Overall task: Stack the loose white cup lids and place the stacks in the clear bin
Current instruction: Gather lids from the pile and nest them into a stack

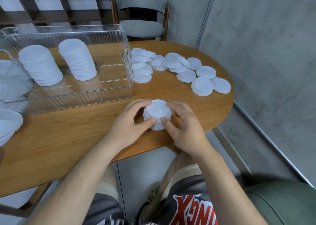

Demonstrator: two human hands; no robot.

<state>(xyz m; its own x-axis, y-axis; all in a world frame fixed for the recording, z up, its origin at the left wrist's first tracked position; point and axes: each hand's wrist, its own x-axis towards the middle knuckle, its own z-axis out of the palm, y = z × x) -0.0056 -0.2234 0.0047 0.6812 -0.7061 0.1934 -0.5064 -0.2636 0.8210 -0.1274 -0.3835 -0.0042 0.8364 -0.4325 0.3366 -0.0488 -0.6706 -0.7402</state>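
Observation:
A short stack of white cup lids stands on the wooden table near its front edge. My left hand cups its left side and my right hand cups its right side, thumbs meeting at the front. The clear bin sits at the left rear and holds two tall lid stacks. Loose white lids lie scattered to the right of the bin.
The oval wooden table ends close behind the loose lids at the right. More lids show at the far left edge. A grey chair stands behind the table, and a green seat is at lower right.

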